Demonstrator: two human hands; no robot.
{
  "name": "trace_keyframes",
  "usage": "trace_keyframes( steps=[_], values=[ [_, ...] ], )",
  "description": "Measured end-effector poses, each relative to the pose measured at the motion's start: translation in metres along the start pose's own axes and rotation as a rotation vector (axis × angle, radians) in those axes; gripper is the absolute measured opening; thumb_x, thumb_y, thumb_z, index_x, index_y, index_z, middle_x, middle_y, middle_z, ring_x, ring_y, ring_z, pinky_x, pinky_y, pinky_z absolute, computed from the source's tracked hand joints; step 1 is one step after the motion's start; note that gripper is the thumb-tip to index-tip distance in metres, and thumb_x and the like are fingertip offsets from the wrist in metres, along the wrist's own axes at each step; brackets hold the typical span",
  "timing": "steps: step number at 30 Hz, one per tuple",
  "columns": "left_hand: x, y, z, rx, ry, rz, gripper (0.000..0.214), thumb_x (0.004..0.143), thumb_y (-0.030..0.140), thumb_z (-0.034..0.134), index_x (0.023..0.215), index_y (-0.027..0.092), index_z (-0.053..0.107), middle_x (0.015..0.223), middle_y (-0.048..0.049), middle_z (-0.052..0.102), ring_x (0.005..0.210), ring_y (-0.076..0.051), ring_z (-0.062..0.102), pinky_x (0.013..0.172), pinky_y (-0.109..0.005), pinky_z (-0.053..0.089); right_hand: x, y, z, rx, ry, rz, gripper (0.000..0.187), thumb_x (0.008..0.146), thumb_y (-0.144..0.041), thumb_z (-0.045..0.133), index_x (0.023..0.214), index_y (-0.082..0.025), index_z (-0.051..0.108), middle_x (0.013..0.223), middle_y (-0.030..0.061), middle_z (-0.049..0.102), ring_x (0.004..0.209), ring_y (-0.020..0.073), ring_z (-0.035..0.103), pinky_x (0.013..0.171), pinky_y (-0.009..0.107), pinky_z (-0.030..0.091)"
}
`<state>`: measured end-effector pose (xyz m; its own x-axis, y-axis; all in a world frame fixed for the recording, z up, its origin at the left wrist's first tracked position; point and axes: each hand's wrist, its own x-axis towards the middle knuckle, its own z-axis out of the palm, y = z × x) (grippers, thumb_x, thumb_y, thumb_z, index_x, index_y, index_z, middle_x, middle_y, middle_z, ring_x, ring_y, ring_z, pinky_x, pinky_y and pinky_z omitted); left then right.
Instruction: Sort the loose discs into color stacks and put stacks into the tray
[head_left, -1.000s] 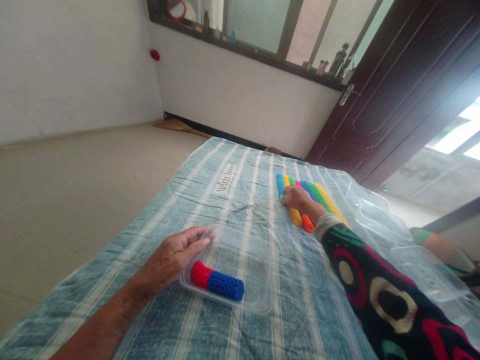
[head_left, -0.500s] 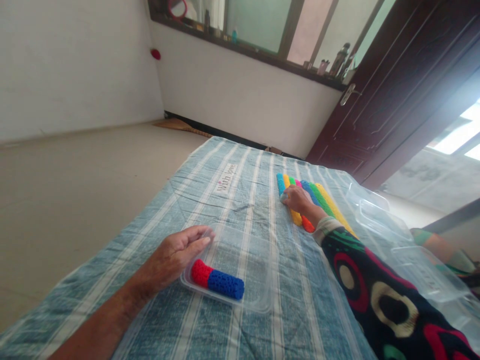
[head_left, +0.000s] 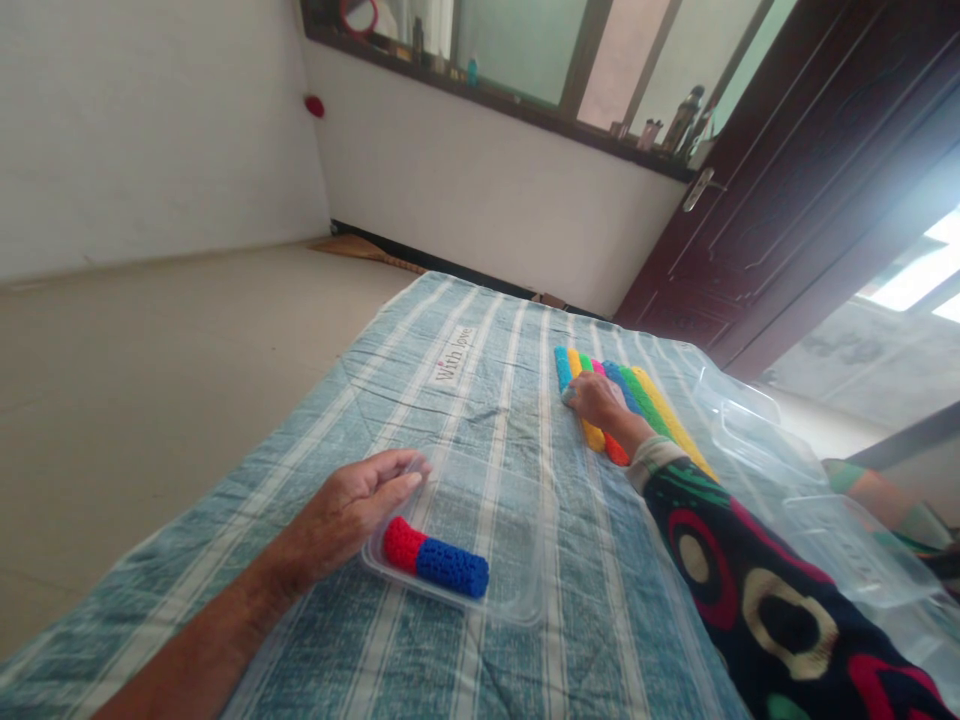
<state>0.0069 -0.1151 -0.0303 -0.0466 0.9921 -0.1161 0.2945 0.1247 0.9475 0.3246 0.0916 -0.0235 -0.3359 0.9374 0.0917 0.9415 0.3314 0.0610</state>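
Note:
My left hand (head_left: 379, 492) grips the far left rim of a clear plastic box (head_left: 517, 560), thumb and fingers closed about its edge. Inside the box, along its near side, lie a red knobbly roll (head_left: 403, 544) and a blue knobbly roll (head_left: 452, 568), end to end. Farther off on the right, my right hand (head_left: 596, 398) has its fingers closed at the near end of a light blue roll (head_left: 562, 366). That roll is the leftmost in a row of coloured rolls (head_left: 660, 412) in yellow, green, pink, blue and orange. My right hand and sleeve cover part of the row.
A blue-and-white striped cloth (head_left: 480, 400) with printed lettering covers the bed-like surface. Several clear plastic boxes (head_left: 855, 545) stand along the right edge, beyond my right sleeve. Part of another person's arm (head_left: 874, 495) shows there. A dark red door (head_left: 757, 200) is behind.
Almost nothing has moved. Both hands stay where they were, and the view has shifted very slightly.

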Motion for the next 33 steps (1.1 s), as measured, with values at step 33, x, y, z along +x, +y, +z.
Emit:
trace_keyframes(
  steps=[33],
  values=[
    [-0.0013,0.0002,0.0014,-0.006,-0.024,0.023,0.044,0.075,0.061,0.067,0.100,0.025,0.076,0.104,-0.0019,0.079,0.103,-0.028,0.072,0.097,-0.034,0.055,0.0040,0.0010,-0.0028,-0.008,0.019,0.002,0.027,0.085,-0.018,0.068,0.111,-0.021,0.072,0.117,0.0073,0.070,0.110,0.0239,0.062,0.088,0.029,0.045]
  ],
)
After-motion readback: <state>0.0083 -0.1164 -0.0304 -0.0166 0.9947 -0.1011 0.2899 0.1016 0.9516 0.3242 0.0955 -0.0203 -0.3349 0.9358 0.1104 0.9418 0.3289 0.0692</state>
